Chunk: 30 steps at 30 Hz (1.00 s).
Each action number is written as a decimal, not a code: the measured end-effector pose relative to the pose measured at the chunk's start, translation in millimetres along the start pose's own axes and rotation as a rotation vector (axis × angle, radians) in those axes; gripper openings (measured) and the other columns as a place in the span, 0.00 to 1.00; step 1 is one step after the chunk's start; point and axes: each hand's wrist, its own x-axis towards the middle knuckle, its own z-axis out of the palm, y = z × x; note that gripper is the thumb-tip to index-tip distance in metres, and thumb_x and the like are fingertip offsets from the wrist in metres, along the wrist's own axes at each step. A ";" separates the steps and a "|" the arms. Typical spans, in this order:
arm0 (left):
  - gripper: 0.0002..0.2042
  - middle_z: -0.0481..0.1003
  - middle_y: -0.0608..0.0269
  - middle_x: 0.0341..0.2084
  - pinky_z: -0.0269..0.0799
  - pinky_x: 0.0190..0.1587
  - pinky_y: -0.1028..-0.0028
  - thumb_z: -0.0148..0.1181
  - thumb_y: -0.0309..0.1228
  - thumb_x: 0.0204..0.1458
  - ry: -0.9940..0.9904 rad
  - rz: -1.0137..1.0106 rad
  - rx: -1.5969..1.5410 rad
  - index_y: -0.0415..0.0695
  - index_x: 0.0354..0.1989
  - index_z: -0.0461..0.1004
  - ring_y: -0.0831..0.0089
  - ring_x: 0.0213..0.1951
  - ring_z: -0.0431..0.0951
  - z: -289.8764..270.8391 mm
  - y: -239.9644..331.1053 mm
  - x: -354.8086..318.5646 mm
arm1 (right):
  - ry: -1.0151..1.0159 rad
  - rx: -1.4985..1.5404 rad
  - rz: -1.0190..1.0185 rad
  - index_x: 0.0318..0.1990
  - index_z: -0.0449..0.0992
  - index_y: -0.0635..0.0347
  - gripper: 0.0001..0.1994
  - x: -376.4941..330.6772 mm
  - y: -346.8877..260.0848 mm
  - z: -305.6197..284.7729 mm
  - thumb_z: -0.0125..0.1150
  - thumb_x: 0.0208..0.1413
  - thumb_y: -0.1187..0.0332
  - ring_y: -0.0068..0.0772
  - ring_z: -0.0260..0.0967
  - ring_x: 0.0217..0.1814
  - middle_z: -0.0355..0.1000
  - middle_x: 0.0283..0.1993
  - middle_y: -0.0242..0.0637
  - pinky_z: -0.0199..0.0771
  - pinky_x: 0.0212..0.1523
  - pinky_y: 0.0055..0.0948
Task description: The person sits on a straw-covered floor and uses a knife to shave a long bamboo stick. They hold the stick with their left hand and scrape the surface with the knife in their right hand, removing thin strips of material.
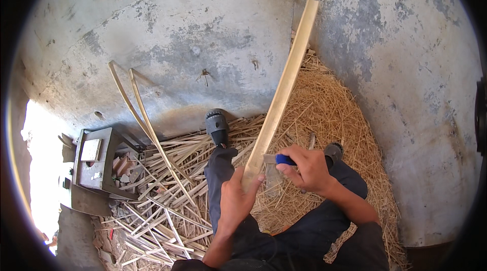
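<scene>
My left hand (235,197) is wrapped round the lower end of a long, pale split bamboo piece (284,88). The piece slants up and away to the right, its far end high in front of the wall. In my right hand (310,168) is a knife with a blue handle (285,159); my fingers are closed round the handle. Its short, flat grey blade (269,159) points left and meets the right edge of the bamboo, just above my left hand. Whether the blade has cut in cannot be made out.
Split strips (167,220) lie heaped on the floor at left. Thin shavings (329,103) pile up round my legs and at right. Two bent strips (144,119) lean by the grey wall (167,32). A dark wooden stool-like frame (104,169) lies at far left, with rubble beside it.
</scene>
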 end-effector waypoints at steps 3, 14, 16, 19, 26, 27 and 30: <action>0.17 0.80 0.45 0.22 0.74 0.28 0.61 0.71 0.38 0.63 0.007 -0.020 -0.045 0.35 0.40 0.74 0.49 0.27 0.85 -1.9 3.5 1.5 | -0.053 -0.087 -0.043 0.47 0.81 0.59 0.17 -2.7 1.4 3.4 0.69 0.65 0.54 0.41 0.80 0.29 0.80 0.36 0.38 0.78 0.29 0.35; 0.15 0.80 0.45 0.23 0.73 0.28 0.61 0.70 0.36 0.64 0.006 -0.022 -0.066 0.34 0.41 0.74 0.50 0.26 0.85 5.5 11.2 -2.0 | -0.023 -0.195 -0.080 0.47 0.82 0.55 0.15 -0.9 -7.7 7.1 0.72 0.62 0.55 0.37 0.80 0.27 0.79 0.32 0.34 0.76 0.24 0.35; 0.15 0.81 0.44 0.24 0.73 0.28 0.61 0.69 0.35 0.65 0.013 -0.029 -0.077 0.34 0.41 0.74 0.50 0.27 0.85 7.0 8.4 -1.7 | -0.017 -0.209 -0.066 0.47 0.82 0.55 0.15 1.2 -10.9 6.8 0.72 0.62 0.54 0.37 0.79 0.26 0.78 0.32 0.34 0.76 0.24 0.35; 0.12 0.78 0.58 0.20 0.69 0.28 0.69 0.67 0.33 0.66 0.061 -0.012 -0.076 0.34 0.44 0.77 0.80 0.24 0.73 8.8 7.9 -2.4 | 0.011 -0.233 -0.054 0.47 0.83 0.55 0.16 3.6 -8.2 7.5 0.72 0.62 0.54 0.37 0.80 0.26 0.79 0.32 0.33 0.76 0.24 0.35; 0.13 0.76 0.53 0.19 0.67 0.27 0.68 0.66 0.35 0.67 0.055 -0.044 -0.051 0.34 0.41 0.77 0.79 0.23 0.71 9.5 2.1 -4.9 | 0.083 -0.252 -0.036 0.46 0.83 0.53 0.15 5.4 1.8 7.4 0.72 0.62 0.54 0.37 0.81 0.28 0.80 0.34 0.33 0.77 0.25 0.36; 0.13 0.75 0.53 0.19 0.67 0.27 0.67 0.66 0.35 0.67 0.045 -0.061 -0.044 0.34 0.41 0.77 0.79 0.23 0.71 8.4 2.1 -6.9 | 0.064 -0.260 -0.032 0.46 0.83 0.53 0.15 6.4 1.6 5.4 0.72 0.62 0.54 0.38 0.81 0.28 0.80 0.34 0.33 0.77 0.25 0.36; 0.14 0.75 0.53 0.19 0.66 0.26 0.67 0.65 0.35 0.68 0.031 -0.079 -0.033 0.34 0.39 0.76 0.79 0.23 0.70 6.2 -0.2 -11.4 | 0.018 -0.282 -0.026 0.46 0.83 0.53 0.15 8.3 -0.3 0.8 0.72 0.62 0.54 0.38 0.80 0.27 0.79 0.33 0.32 0.77 0.25 0.36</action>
